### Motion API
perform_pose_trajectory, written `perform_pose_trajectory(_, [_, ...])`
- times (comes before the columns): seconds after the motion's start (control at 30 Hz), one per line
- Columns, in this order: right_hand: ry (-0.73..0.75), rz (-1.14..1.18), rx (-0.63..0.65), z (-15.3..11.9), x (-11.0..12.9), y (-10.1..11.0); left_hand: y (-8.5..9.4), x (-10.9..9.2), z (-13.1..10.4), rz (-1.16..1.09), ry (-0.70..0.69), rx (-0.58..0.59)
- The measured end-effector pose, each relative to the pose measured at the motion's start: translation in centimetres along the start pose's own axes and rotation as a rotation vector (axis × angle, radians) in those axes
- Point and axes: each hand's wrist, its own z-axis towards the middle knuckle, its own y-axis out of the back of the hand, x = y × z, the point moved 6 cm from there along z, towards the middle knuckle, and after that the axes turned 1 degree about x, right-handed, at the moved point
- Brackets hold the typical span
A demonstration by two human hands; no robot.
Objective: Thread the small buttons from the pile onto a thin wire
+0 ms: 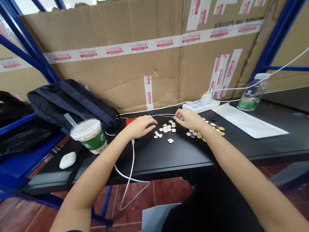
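Note:
My left hand hovers palm down with its fingers stretched out, holding nothing. It is just left of a loose group of cream-coloured buttons. A phone with an orange-red edge lies partly hidden behind that hand. My right hand has its fingers pinched together at the far side of the buttons; what is between the fingertips is too small to name. A single pale button lies nearer to me. Under and beside my right forearm is a mixed group of yellow, brown, purple and cream buttons.
A lidded drink cup, a white earbud case and a dark backpack are on the left. White cables cross the black table. A power strip, white sheet and bottle stand right. Cardboard rises behind.

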Motion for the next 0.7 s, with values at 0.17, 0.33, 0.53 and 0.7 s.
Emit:
perform_pose_trajectory(0.17, [0.040,0.031,-0.040,0.2,-0.4,-0.2,-2.5,-4.8,0.3,-0.135,-0.237,0.013])
perform_pose_trajectory(0.33, [0.050,0.023,-0.055,0.1,0.2,0.3,-3.8,-6.0,0.3,-0.192,-0.309,0.040])
perform_pose_trajectory(0.53, [0.002,0.042,0.019,-0.3,1.0,0.5,-3.9,-5.8,0.4,-0.226,-0.273,0.016])
perform_pose_trajectory(0.7, [-0.004,0.017,0.025,-0.3,1.2,0.6,-3.6,-4.5,0.6,-0.291,-0.123,-0.101])
